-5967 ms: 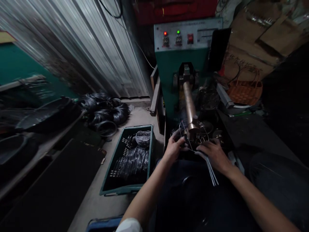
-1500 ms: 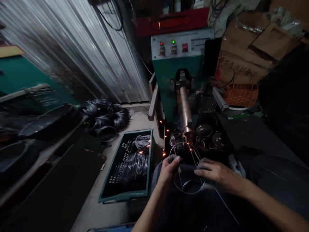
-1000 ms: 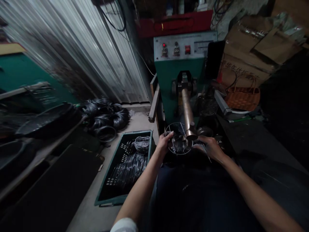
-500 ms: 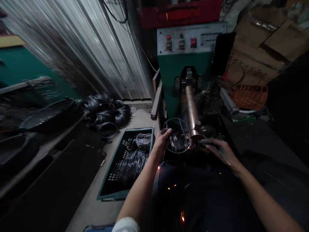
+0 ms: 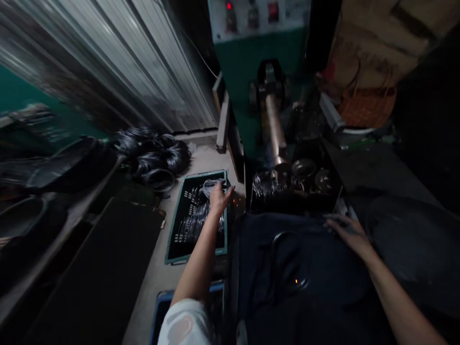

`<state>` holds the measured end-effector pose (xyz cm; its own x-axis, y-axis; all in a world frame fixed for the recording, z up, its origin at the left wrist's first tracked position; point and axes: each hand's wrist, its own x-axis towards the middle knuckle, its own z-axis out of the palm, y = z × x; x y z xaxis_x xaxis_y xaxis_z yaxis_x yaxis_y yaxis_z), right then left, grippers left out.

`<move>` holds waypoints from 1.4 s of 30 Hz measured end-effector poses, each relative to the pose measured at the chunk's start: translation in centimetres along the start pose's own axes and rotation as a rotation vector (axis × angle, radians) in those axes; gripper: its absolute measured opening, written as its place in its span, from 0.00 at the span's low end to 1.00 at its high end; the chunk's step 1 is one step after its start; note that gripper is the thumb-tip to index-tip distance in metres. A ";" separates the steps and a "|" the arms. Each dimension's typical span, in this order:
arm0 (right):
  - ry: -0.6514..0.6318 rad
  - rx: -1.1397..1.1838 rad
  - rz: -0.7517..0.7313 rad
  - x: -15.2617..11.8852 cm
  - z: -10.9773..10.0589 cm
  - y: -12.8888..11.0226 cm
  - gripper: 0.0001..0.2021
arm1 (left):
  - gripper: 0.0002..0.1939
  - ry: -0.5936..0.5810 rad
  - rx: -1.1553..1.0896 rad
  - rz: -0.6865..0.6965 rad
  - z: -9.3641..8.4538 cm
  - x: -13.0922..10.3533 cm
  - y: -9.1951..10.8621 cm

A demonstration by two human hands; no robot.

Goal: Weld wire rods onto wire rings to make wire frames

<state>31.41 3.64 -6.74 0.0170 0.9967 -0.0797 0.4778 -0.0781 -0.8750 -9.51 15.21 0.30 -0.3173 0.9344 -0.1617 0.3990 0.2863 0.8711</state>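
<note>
A person's two bare hands in a dim workshop, seen from above, with a green crate [image 5: 226,225] on the floor as the landmark. The left hand [image 5: 218,199] reaches over the crate's far right corner, partly open, thumb apart from the fingers. It is at a bundle of wire rings [image 5: 210,188] in the far end of the crate; whether it grips any ring is too blurred to tell. More thin, shiny wire pieces [image 5: 194,225] lie packed in the nearer part of the crate.

The right hand [image 5: 350,233], well to the right of the crate, is open with fingers loosely extended above the edge of the dark cloth [image 5: 323,278] over the person's lap; nothing can be made out in its grasp. A thin curved loop [image 5: 273,247] lies on that cloth, with one orange spark near its lower part. More sparks glow just right of the crate.

Beyond the crate to the right stands a green machine [image 5: 235,62] with a red light lit and a copper-coloured rod [image 5: 276,127] slanting down above tangled wire [image 5: 268,188]. Dark wire coils [image 5: 154,151] are heaped beyond the crate to the left. A blue crate [image 5: 160,306] sits nearer than the green one.
</note>
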 end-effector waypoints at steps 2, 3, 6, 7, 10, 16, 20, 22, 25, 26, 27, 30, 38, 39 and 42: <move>0.014 0.015 0.056 0.3 0.3 0.5 0.23 | 0.11 0.002 0.149 0.094 1.2 -4.0 -1.7; 0.017 0.020 0.072 0.5 0.5 0.7 0.23 | 0.10 -0.053 0.227 0.138 2.3 -6.5 -2.6; 0.019 0.012 0.069 0.9 1.2 0.5 0.23 | 0.07 -0.346 0.542 0.200 6.4 -14.0 -5.1; 0.018 0.000 0.058 0.9 1.4 0.3 0.22 | 0.07 -0.429 0.687 0.230 7.8 -15.9 -5.9; 0.022 -0.049 0.013 0.6 1.9 -0.5 0.18 | 0.11 -0.542 0.946 0.334 10.6 -18.5 -7.6; 0.061 -0.116 -0.013 0.0 1.4 -0.6 0.16 | 0.10 -0.525 0.990 0.351 10.0 -17.9 -6.9; 0.084 -0.126 -0.018 0.0 1.2 -0.2 0.17 | 0.12 -0.523 1.025 0.322 11.1 -17.7 -5.8; 0.084 -0.129 -0.035 0.0 1.3 -0.1 0.17 | 0.13 -0.563 1.047 0.309 12.2 -17.4 -5.6; 0.079 -0.127 -0.062 -0.1 1.2 -0.3 0.16 | 0.13 -0.589 1.058 0.333 13.0 -17.1 -5.6; 0.078 -0.124 -0.067 -0.1 1.2 -0.4 0.16 | 0.12 -0.591 1.058 0.354 12.8 -17.0 -5.5; 0.080 -0.119 -0.068 -0.2 1.1 -0.4 0.16 | 0.12 -0.591 1.057 0.383 12.5 -17.1 -5.4; 0.098 -0.098 -0.055 -0.2 0.9 -0.4 0.15 | 0.11 -0.590 1.047 0.475 10.7 -17.8 -5.0; 0.175 -0.002 -0.021 -0.2 0.9 -0.6 0.21 | 0.20 -0.631 0.667 0.308 8.5 -22.5 -9.0; 0.187 0.020 -0.021 -0.5 0.9 -0.9 0.22 | 0.21 -0.654 0.557 0.274 8.2 -22.9 -9.6; 0.167 0.075 -0.028 -1.9 0.8 -2.7 0.17 | 0.18 -0.640 0.209 0.180 6.8 -23.3 -9.5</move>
<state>29.41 1.94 -4.61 0.1535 0.9879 0.0206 0.4135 -0.0453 -0.9094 -0.10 -7.85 -7.35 0.3131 0.8939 -0.3209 0.5755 0.0902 0.8128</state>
